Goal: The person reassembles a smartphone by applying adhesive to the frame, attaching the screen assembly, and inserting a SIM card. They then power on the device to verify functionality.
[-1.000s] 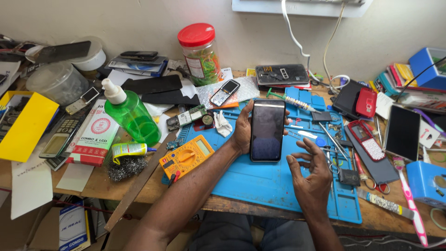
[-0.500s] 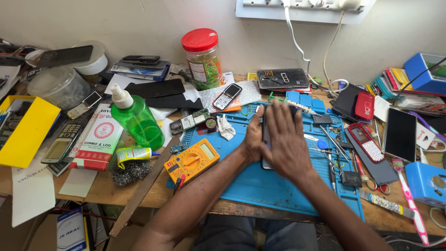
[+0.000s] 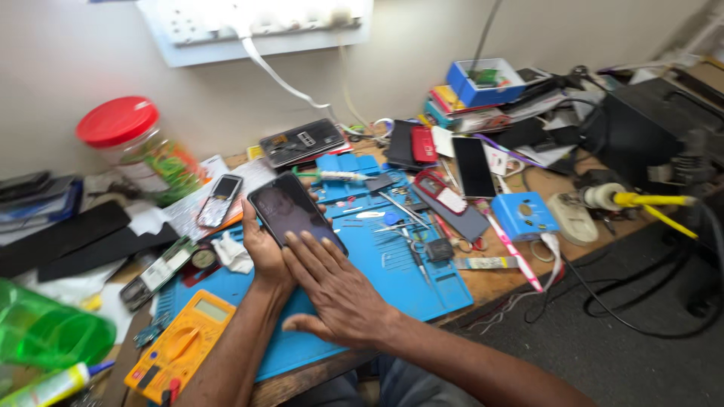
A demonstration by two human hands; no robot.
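**Black smartphone held over blue work mat**

Left hand [image 3: 265,255] holds black smartphone [image 3: 294,212] from below, grip closed round its lower edge, screen up & dark, tilted. Right hand [image 3: 339,290] lies flat, fingers [image 3: 311,250] spread, tips touching phone's near end; pinches nothing. Phone sits above blue mat [image 3: 392,264] on counter [image 3: 498,283]. Yellow multimeter [image 3: 181,348] near left forearm; small keypad phone [image 3: 219,200] just beyond.

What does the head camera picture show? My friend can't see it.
A person's left hand holds a black smartphone with a dark screen while the right hand lies flat on its lower part, above a blue repair mat cluttered with tools.
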